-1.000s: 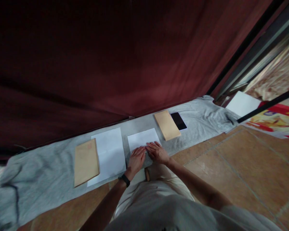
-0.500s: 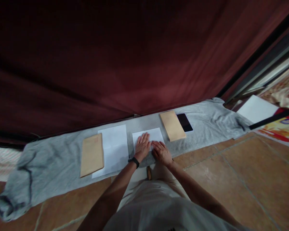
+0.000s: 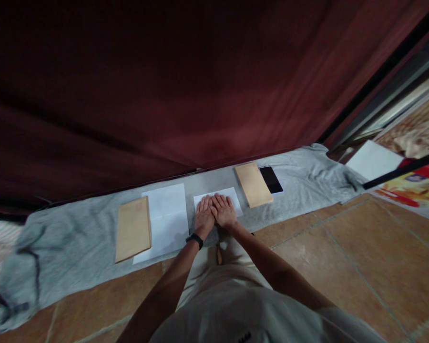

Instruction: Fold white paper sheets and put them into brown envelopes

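Note:
A small white sheet of paper [image 3: 238,205], apparently folded, lies on the grey cloth in front of me. My left hand [image 3: 204,216] rests flat on it, fingers stretched out, a black band on the wrist. Beside it, touching at the thumbs, my right hand [image 3: 224,210] also lies flat on the paper. Both palms cover much of the sheet's near part. To the left are larger white sheets [image 3: 168,219], partly under a stack of brown envelopes [image 3: 133,231]. On the right lies another stack of brown envelopes [image 3: 253,185].
A dark-screened phone [image 3: 271,180] lies against the right envelopes. The grey cloth [image 3: 67,243] covers a long narrow surface before a dark red curtain [image 3: 200,95]. Tiled floor [image 3: 343,252] shows on my side. At far right are a white board [image 3: 373,159] and a colourful printed package [image 3: 414,188].
My right hand has slid left and away from me across the paper, up against my left hand. The whole view has shifted slightly.

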The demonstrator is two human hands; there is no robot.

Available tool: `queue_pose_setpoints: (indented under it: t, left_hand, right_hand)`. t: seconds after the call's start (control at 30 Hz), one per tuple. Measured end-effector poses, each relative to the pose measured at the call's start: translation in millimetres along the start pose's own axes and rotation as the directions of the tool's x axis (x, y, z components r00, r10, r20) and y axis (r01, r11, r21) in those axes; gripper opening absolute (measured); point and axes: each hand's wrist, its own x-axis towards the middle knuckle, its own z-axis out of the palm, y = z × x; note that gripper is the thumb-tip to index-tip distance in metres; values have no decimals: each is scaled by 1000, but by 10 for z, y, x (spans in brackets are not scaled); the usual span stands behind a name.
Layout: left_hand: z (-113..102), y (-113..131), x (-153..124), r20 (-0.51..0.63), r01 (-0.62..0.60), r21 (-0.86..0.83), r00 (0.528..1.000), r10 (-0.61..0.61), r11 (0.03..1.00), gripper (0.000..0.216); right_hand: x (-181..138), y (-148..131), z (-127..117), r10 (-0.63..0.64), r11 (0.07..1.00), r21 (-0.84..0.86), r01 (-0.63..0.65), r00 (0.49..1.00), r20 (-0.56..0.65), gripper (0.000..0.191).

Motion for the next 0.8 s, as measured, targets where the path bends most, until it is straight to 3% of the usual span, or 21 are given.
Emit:
queue_pose_setpoints:
  t: [0.2,0.67,0.8]
  left_hand:
    - [5,14,-23,-27,33,75,999,-31,997,57]
    - [-72,-43,-58,-70,163,71,985,-158,984,60]
    - [-51,168,57,-47,70,28,997,-68,997,58]
  right_hand:
    - [-39,180,21,10,997,-75,-12,1000,-26,48]
    - [-189,458,-31,59,990,-120,-72,992,-112,56]
    - [-203,469,-20,68,988,-129,-84,990,-121,56]
